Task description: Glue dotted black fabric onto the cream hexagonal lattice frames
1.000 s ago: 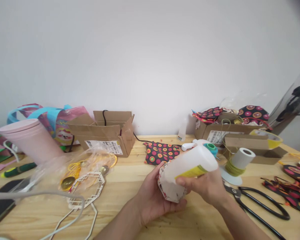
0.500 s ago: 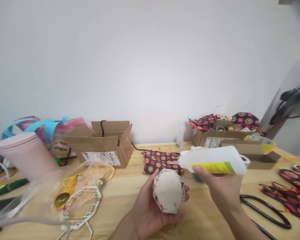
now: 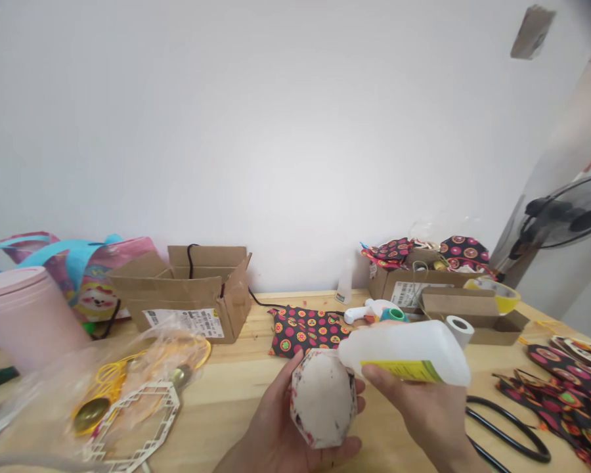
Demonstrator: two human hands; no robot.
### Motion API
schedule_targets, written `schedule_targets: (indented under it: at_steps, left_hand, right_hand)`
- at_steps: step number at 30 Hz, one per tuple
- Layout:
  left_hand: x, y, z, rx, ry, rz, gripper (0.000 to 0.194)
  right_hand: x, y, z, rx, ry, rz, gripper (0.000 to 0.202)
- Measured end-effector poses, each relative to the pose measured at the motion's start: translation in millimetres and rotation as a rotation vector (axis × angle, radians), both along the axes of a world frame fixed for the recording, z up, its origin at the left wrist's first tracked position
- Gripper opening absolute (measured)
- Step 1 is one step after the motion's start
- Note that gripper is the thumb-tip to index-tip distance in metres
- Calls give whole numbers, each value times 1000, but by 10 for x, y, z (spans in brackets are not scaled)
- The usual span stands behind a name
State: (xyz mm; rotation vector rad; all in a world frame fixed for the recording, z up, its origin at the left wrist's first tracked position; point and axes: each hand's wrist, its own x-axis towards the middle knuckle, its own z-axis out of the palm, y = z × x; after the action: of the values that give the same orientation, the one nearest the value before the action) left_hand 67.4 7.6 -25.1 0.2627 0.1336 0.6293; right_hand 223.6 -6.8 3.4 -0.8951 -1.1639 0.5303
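A white octagonal piece (image 3: 324, 399) with patterned fabric at its edges rests in my left hand (image 3: 280, 427), whose fingers wrap around its sides. My right hand (image 3: 418, 410) grips a translucent white bottle (image 3: 414, 345) with a yellow label, tilted with its tip pointing left. The bottle's nozzle is at the upper edge of the octagonal piece; whether it touches or anything flows out cannot be seen. Just behind lies a dark patterned fabric pouch (image 3: 308, 328) on the wooden table (image 3: 226, 387).
Left: an open cardboard box (image 3: 187, 295), pink tumbler (image 3: 29, 322), plastic bag with yellow cord, and a white octagonal frame (image 3: 165, 427). Right: another box (image 3: 387, 282) of fabric pieces, a white roll (image 3: 459, 328), black scissor handles (image 3: 512, 427), patterned fabric (image 3: 566, 387), and a fan (image 3: 561, 217).
My right hand has lowered the bottle, bringing its tip to the octagonal piece's upper edge. The view has shifted, showing more of the fan and the white roll.
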Motion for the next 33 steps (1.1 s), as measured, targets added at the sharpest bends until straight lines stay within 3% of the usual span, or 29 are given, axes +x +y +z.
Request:
schedule_targets:
  at_steps: [4,18,23,29,33]
  left_hand:
    - [7,10,-16,8,48,35,47]
    - [4,5,-39,-21,51,59,42]
    - [7,-8,-42,-18,65,68,42]
    - [11,-13,-63,-31,82,66,38]
    - [5,-16,-60,-15,71,53,40]
  right_hand:
    - [-2,10,41,10,-7,-14,27]
    - [-36,-3,27,26,1,-22,30]
    - [-48,-17,21,18,23,-106,28]
    - [-95,-42,25,33,17,10,31]
    - [-57,-16,37,12,40,-72,28]
